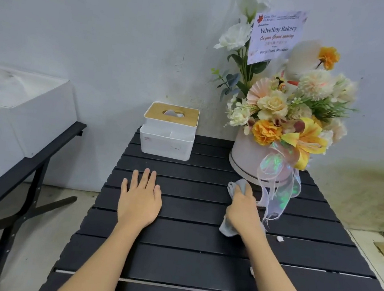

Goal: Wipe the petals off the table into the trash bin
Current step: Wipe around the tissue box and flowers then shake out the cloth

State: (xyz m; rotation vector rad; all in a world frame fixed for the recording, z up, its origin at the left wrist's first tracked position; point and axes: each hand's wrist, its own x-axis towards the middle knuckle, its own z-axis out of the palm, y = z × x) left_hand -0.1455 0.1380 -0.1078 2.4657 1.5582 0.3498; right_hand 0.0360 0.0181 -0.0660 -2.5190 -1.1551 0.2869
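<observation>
two white petals (280,239) lay on the dark table (184,260), right of centre. just left of them the right hand (244,210) pressed a grey cloth (235,187) down, gripping it. the left hand (139,198) rested flat, fingers spread, at centre left. a flower box (249,154) stood upper right.

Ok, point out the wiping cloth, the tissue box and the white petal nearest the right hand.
wiping cloth (226,229): head view, lower end showing below the right hand.
tissue box (165,145): head view, white front wall.
white petal (280,239): head view, middle of the scrap.
</observation>
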